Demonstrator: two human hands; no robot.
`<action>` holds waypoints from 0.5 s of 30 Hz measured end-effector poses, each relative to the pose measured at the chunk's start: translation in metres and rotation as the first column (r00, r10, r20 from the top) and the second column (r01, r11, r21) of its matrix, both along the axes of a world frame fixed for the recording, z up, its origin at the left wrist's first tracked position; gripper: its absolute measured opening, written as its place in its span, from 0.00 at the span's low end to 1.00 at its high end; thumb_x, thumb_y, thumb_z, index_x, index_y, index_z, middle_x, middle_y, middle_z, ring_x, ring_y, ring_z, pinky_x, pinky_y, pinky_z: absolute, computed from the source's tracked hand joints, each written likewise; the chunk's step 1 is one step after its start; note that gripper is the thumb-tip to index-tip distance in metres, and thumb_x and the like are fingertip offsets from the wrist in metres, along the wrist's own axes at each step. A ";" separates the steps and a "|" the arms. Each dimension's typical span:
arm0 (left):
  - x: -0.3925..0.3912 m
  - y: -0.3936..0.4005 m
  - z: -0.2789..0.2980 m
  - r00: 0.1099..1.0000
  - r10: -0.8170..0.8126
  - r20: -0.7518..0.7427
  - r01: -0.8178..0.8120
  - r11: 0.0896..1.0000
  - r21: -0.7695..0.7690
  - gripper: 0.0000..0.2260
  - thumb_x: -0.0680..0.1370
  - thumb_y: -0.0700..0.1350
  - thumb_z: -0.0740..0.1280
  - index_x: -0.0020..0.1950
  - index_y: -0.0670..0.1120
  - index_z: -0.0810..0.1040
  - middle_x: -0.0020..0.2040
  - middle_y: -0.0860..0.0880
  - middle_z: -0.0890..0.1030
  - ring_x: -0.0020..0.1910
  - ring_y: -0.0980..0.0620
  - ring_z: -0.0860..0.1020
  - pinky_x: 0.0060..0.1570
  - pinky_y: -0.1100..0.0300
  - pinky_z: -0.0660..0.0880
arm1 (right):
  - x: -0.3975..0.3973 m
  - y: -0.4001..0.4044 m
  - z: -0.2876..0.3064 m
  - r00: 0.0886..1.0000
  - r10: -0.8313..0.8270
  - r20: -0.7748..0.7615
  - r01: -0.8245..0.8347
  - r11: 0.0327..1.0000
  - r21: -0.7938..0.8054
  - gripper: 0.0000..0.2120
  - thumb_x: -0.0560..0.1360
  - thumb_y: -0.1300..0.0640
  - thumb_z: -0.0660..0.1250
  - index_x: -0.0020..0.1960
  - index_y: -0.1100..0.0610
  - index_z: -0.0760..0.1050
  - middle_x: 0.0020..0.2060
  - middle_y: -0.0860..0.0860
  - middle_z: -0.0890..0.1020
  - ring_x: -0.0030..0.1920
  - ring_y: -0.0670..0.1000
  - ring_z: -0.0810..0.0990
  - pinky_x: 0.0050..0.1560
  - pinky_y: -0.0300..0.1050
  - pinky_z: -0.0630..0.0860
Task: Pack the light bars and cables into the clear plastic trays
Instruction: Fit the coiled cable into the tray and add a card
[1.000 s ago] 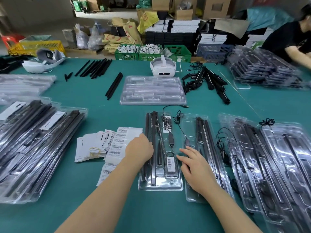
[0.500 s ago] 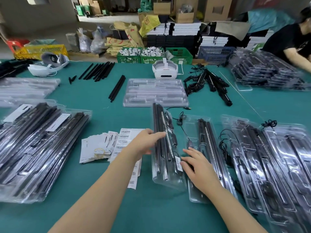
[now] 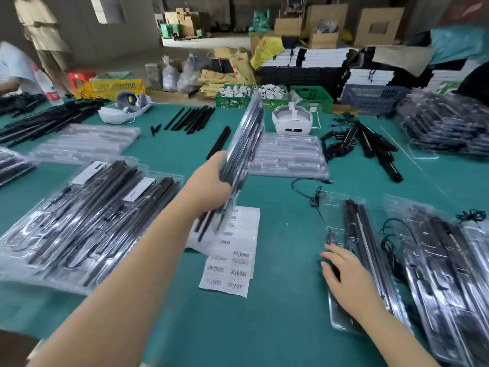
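Observation:
My left hand [image 3: 209, 181] grips a filled clear tray [image 3: 244, 152] holding black light bars and lifts it on edge above the green table, tilted toward the upper right. My right hand [image 3: 346, 279] rests with straight fingers on a second clear tray [image 3: 370, 260] lying flat, with black light bars and a cable in it. That tray's black cable [image 3: 312, 192] trails out onto the table behind it. Stacks of filled trays [image 3: 87, 223] lie at the left.
Barcode label sheets [image 3: 230, 250] lie under the raised tray. Empty clear trays [image 3: 288, 154] sit mid-table, more filled trays [image 3: 447, 268] at the right. Loose black bars [image 3: 193, 119], a cable pile [image 3: 362, 144] and two white headsets [image 3: 292, 120] lie farther back. Other people stand at the left.
My left hand has lifted the filled tray off the table and swung it up and leftward on edge. My right hand let go of it and now rests on the neighbouring tray.

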State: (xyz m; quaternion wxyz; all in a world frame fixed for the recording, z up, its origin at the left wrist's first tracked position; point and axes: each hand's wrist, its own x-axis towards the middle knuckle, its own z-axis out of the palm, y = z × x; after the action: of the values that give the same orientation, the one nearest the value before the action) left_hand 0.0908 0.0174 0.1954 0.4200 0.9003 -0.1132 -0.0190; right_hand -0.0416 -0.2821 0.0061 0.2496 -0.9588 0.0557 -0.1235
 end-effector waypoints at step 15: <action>-0.005 0.129 -0.094 0.909 0.351 0.224 -0.352 0.363 0.863 0.32 0.77 0.44 0.61 0.80 0.51 0.52 0.70 0.43 0.73 0.67 0.39 0.71 0.62 0.43 0.70 | 0.001 0.001 0.000 1.000 0.001 0.007 0.000 0.998 -0.069 0.11 0.78 0.59 0.68 0.60 0.55 0.82 0.66 0.47 0.78 0.70 0.48 0.72 0.65 0.42 0.67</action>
State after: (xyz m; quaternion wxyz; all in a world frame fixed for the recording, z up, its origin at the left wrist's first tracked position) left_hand 0.0853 0.1461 0.1014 -0.1200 0.9868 0.1079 0.0153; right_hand -0.0403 -0.2808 0.0066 0.2168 -0.9664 0.0505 -0.1285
